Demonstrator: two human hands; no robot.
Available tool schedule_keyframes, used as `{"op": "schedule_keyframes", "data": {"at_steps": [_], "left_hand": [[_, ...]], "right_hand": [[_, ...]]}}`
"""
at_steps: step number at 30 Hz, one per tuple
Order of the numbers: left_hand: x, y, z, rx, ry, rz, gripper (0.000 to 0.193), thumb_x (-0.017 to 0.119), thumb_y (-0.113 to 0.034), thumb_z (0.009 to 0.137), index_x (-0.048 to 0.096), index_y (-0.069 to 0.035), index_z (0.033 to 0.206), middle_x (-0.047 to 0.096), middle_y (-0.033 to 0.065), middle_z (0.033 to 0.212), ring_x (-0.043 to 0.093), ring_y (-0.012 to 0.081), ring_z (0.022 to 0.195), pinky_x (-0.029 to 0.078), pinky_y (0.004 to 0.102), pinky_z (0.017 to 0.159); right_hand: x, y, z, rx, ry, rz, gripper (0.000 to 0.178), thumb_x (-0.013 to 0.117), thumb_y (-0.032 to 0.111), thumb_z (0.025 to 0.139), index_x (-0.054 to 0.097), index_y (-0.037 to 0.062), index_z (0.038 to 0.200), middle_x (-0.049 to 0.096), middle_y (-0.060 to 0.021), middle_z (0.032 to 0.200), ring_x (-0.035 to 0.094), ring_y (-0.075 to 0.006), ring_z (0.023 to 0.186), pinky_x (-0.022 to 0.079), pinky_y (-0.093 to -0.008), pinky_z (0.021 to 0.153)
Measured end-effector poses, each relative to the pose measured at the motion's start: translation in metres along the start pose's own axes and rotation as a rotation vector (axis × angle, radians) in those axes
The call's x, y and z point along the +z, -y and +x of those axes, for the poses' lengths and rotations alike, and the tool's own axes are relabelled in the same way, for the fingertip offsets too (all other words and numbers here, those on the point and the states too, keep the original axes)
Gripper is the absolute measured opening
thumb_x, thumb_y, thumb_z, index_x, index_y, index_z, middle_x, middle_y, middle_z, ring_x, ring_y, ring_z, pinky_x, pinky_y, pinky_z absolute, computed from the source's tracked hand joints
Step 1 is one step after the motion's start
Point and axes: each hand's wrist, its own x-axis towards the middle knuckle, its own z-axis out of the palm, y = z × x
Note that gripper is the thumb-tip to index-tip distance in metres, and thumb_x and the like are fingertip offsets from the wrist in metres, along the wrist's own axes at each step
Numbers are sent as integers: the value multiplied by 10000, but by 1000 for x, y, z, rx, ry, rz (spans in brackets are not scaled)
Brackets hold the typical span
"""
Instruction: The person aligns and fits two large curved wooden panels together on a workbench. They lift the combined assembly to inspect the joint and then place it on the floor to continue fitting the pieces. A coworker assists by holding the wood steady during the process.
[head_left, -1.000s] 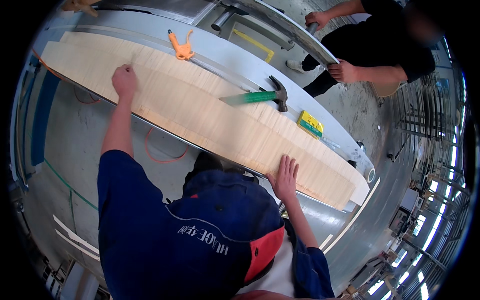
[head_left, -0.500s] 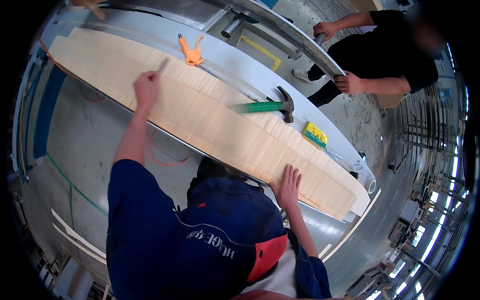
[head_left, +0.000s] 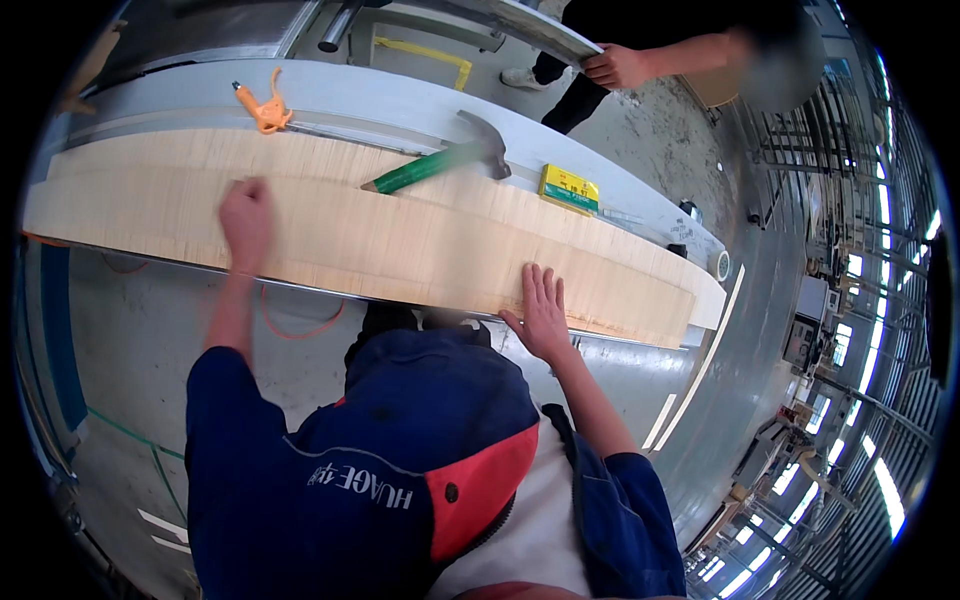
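My left hand (head_left: 246, 215) is closed in a fist over the left part of a long pale wooden board (head_left: 400, 240). Motion blurs it a little, and whatever it may hold is hidden. With fingers stretched out, my right hand (head_left: 541, 312) lies flat on the board's near edge, right of the middle. Two layers show in the wood, one set back behind the other. A claw hammer (head_left: 425, 168) with a green handle rests across the board's far side, its dark head pointing right. Farther left lies an orange air blow gun (head_left: 264, 108).
A small yellow and green box (head_left: 569, 189) sits at the far edge, right of the hammer. Tape rolls (head_left: 719, 265) stand near the right end of the white bench (head_left: 400, 92). Across the bench, another person's hand (head_left: 616, 67) grips a long panel (head_left: 545, 32). An orange hose (head_left: 300, 330) hangs below.
My view has swung, so the bench lies more level and its things appear farther left. My left fist has drawn nearer to me; a thin grey thing showing at it earlier is hidden now.
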Motion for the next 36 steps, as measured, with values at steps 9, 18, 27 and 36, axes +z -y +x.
{"op": "schedule_keyframes", "data": {"at_steps": [9, 18, 27, 36], "left_hand": [[122, -176, -141, 311, 454, -191, 83, 587, -82, 810, 609, -20, 759, 597, 158, 821, 613, 355, 772, 495, 449, 685], [59, -146, -87, 139, 140, -175, 101, 625, -80, 846, 688, -14, 890, 590, 151, 764, 596, 296, 678, 465, 398, 630], [118, -182, -150, 196, 130, -6, 70, 569, -46, 820, 611, -3, 785, 585, 170, 772, 587, 339, 723, 458, 421, 654], [252, -385, -319, 300, 477, -281, 75, 568, -45, 785, 633, -8, 774, 600, 204, 786, 582, 389, 734, 470, 443, 680]], "right_hand": [[-4, -2, -6, 11, 12, 53, 888, 576, 481, 887, 154, -14, 1491, 227, -239, 1525, 154, -437, 1422, 90, -521, 1163], [-9, -44, -24, -38, -143, 129, 871, 625, 472, 843, 241, 7, 1471, 325, -187, 1490, 267, -410, 1386, 154, -517, 1158], [-6, -211, -94, 70, -164, 87, 845, 636, 429, 847, 260, -15, 1460, 332, -203, 1481, 238, -406, 1399, 135, -493, 1171], [6, -232, -100, -125, -206, 147, 814, 595, 425, 872, 252, -24, 1459, 315, -215, 1488, 236, -410, 1399, 126, -487, 1171]]}}
